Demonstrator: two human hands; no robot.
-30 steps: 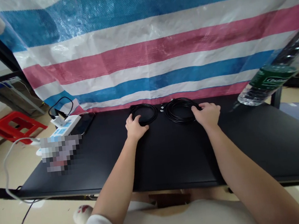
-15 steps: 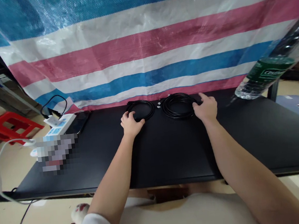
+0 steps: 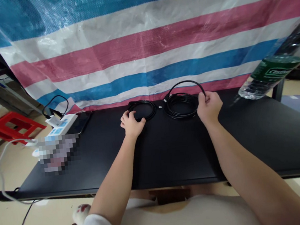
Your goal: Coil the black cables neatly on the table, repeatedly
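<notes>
Two coils of black cable lie side by side on a black table (image 3: 167, 150). My right hand (image 3: 210, 108) is closed on a strand of the right cable coil (image 3: 182, 114), raising one loop above the rest. A small pale connector end shows at that coil's left side. At the smaller left cable coil (image 3: 149, 104), my left hand (image 3: 132, 124) rests on the near left edge, thumb and fingers apart. Whether those fingers press on the cable is hard to see.
At left are a white power strip (image 3: 65, 125) with plugs, a dark phone (image 3: 81, 122) and a blurred-out item. A water bottle (image 3: 259, 83) stands at the right. A striped sheet (image 3: 143, 52) hangs behind the table. Beyond the left end is a red stool (image 3: 9, 123).
My right hand has closed on a strand of the right cable coil and lifted it into a raised loop. The left hand has stayed in place.
</notes>
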